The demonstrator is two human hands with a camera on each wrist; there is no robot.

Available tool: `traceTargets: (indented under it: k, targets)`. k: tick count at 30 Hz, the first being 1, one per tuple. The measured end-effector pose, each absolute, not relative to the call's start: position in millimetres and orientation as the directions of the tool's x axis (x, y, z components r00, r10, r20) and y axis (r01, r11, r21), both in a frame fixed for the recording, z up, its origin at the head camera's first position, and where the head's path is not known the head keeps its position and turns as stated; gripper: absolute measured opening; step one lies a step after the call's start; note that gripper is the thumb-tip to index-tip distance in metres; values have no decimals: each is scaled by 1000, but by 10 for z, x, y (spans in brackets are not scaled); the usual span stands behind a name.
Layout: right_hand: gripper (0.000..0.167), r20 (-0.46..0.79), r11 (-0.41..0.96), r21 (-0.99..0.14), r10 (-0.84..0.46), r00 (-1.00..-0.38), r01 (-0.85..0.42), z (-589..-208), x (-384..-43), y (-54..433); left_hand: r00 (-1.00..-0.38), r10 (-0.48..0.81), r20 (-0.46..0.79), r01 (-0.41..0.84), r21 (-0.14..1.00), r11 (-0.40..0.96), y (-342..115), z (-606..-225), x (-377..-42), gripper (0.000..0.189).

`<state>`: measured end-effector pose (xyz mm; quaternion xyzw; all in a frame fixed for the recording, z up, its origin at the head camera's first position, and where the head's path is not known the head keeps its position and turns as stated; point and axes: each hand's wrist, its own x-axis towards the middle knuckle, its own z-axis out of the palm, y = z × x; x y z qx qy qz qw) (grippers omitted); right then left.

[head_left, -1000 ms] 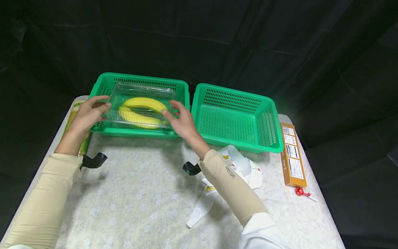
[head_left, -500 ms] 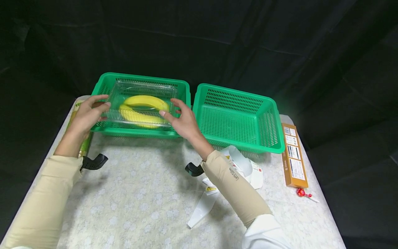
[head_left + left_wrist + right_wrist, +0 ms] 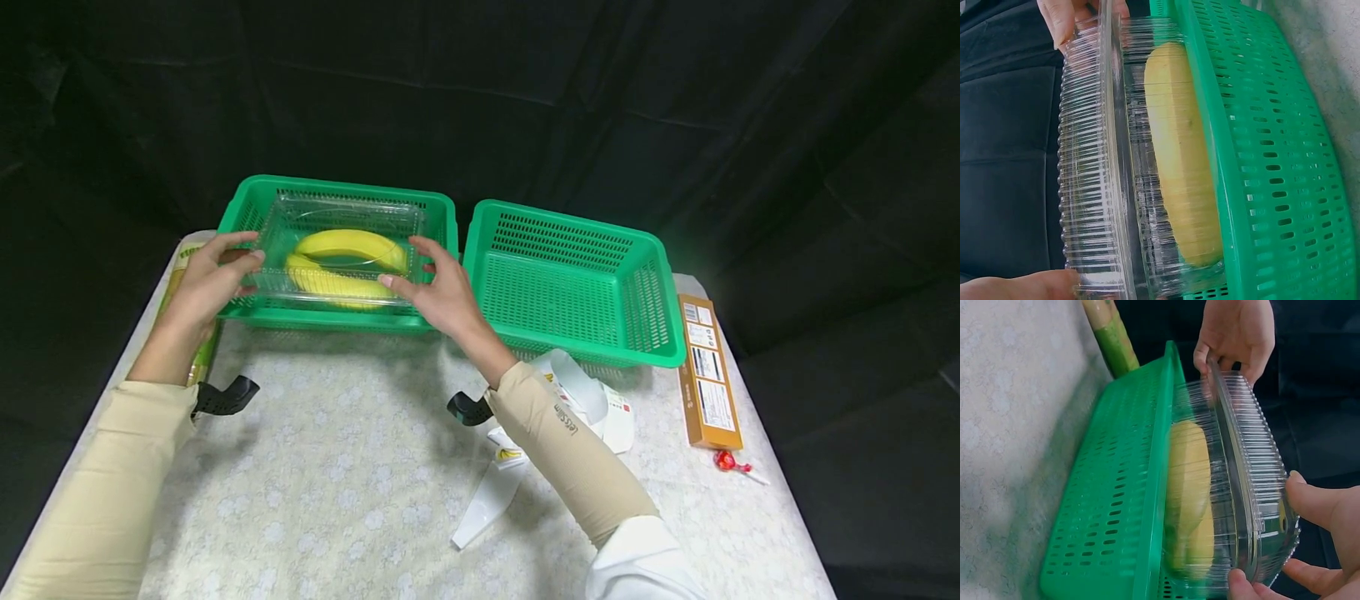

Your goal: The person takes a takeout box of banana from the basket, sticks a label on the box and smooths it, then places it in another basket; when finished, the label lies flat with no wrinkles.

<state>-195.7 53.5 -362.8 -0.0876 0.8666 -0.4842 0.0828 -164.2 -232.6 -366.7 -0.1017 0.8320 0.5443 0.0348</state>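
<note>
A clear plastic clamshell container (image 3: 341, 287) with ribbed sides sits at the rim of the left green basket (image 3: 337, 318). Yellow bananas (image 3: 348, 243) show through its clear walls, in the lower half in both wrist views. My left hand (image 3: 212, 279) grips the container's left end, fingers above and thumb nearer me. At the opposite end, my right hand (image 3: 444, 287) holds it with the thumb along the near side. In the right wrist view the right fingers (image 3: 1316, 500) spread over the end of the lid.
A second green basket (image 3: 555, 304) stands to the right. White banana-printed packaging (image 3: 581, 400) lies near the right forearm. An orange box (image 3: 708, 375) and a red lollipop (image 3: 725, 461) are at the right table edge. A green-yellow packet (image 3: 201, 362) is beside the left wrist.
The right thumb has slid slightly left along the container's near side. The container and bananas have shifted only slightly; both hands keep their hold.
</note>
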Motion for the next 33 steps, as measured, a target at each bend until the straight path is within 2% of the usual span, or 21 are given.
traceTargets:
  k: [28, 33]
  targets:
    - [72, -30, 475, -876, -232, -972, -86, -3595, -1898, 549, -975, -122, -185, -215, 923, 319, -2373, -3707, -1599, 62]
    - [68, -28, 475, -875, -236, -971, -90, -3582, -1896, 556, -978, -105, -181, -207, 916, 343, -2376, -3700, -1605, 64]
